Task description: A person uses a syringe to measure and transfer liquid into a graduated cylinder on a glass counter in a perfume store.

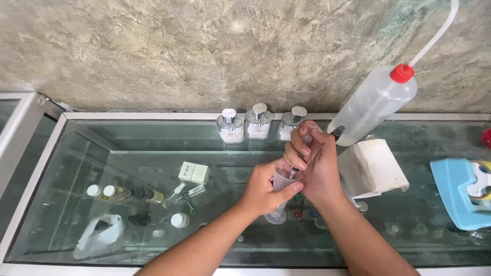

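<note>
In the head view, a clear plastic cylinder (280, 189) is held upright on a glass counter (153, 148), its foot resting on the glass just in front of the forearms. The left hand (267, 190) is wrapped around the cylinder's upper part, thumb across the front and fingers curled behind, so that it is closed firmly on it. The right hand (314, 163) is held directly above the cylinder's mouth, its fingers bunched together around a small, thin item that is mostly hidden; a dark tip is seen pointing down into the cylinder, but what the item is cannot be told. Behind the hands, against the rough wall, three square glass bottles (258, 122) with silver caps are lined up side by side. To the right, a wash bottle (373, 105) with a red cap and a long white tube is seen tilted, and a white box (376, 166) lies just beside the right wrist. A pale blue object (455, 191) is seen at the far right edge. Under the glass, small vials (125, 194) and a white bag (99, 235) are visible on the shelf to the left.
</note>
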